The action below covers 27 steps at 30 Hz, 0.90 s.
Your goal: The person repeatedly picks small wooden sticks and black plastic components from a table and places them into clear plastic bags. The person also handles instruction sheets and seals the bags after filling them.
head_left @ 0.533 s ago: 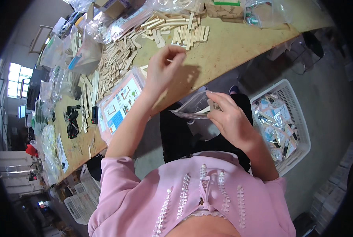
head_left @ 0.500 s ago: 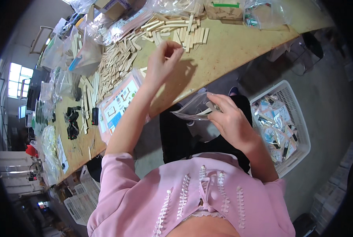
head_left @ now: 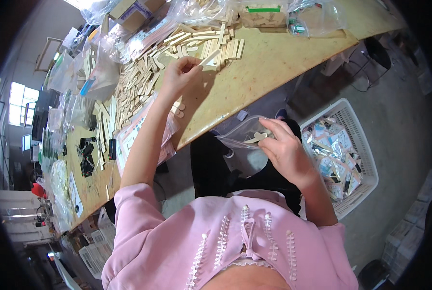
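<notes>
Over the table, my left hand (head_left: pixel 181 76) pinches a flat wooden stick (head_left: pixel 210 57) by one end. Beyond it lies a row of short wooden sticks (head_left: pixel 236 49), beside a heap of rounded craft sticks (head_left: pixel 137 77). My right hand (head_left: pixel 286 152) grips a clear zip bag (head_left: pixel 237 134) above my lap. The bag's mouth gapes toward the left, and a few pale sticks (head_left: pixel 257 137) show inside it near my fingers. Below my left forearm, printed sheets in plastic sleeves (head_left: pixel 129 137) lie at the table edge, partly covered by the arm.
A white plastic basket (head_left: pixel 366 159) full of packed clear bags stands on the floor at my right. Bags of sticks (head_left: pixel 102 72) stand at the table's left. A box with a green strip (head_left: pixel 264 17) sits at the back, and small black devices (head_left: pixel 87 157) lie at the left.
My left hand has drawn back to the left from the row of sticks, and a stick now shows in its fingers. My right hand still holds the bag in nearly the same place.
</notes>
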Tool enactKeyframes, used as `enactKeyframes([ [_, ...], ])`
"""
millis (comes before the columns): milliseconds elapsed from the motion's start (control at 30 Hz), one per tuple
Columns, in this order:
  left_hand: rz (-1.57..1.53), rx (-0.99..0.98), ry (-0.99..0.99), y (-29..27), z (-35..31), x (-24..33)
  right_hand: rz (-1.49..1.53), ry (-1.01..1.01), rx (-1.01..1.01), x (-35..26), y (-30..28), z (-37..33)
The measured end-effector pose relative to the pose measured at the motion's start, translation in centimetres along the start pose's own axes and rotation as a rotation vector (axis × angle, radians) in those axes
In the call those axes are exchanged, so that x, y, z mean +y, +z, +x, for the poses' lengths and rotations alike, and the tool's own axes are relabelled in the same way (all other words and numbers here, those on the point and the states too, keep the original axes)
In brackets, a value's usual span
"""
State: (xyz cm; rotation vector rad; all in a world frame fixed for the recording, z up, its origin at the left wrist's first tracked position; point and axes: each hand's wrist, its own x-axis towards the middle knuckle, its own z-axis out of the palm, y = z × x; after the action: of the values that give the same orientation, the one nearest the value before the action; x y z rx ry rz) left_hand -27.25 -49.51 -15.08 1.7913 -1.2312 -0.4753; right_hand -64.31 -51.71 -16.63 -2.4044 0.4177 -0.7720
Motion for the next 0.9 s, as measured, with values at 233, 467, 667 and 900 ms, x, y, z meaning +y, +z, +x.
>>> enactKeyframes([
  [233,0.181,-0.209,0.303,-1.3,-9.8,8.6,0.017,-0.048,-0.019,-0.8,-0.1,1.8],
  [467,0.439,-0.322,0.595,2.1,-11.1,11.2,0.074,-0.021,-0.034,-1.1,0.1,2.3],
  [667,0.337,-0.119,0.441,0.9,-1.3,10.7,0.065,0.030,-0.036,1.0,-1.2,0.9],
  [900,0.554,0.100,0.355,-3.9,21.5,4.2,0.051,0.131,-0.015,3.4,-2.5,-0.6],
])
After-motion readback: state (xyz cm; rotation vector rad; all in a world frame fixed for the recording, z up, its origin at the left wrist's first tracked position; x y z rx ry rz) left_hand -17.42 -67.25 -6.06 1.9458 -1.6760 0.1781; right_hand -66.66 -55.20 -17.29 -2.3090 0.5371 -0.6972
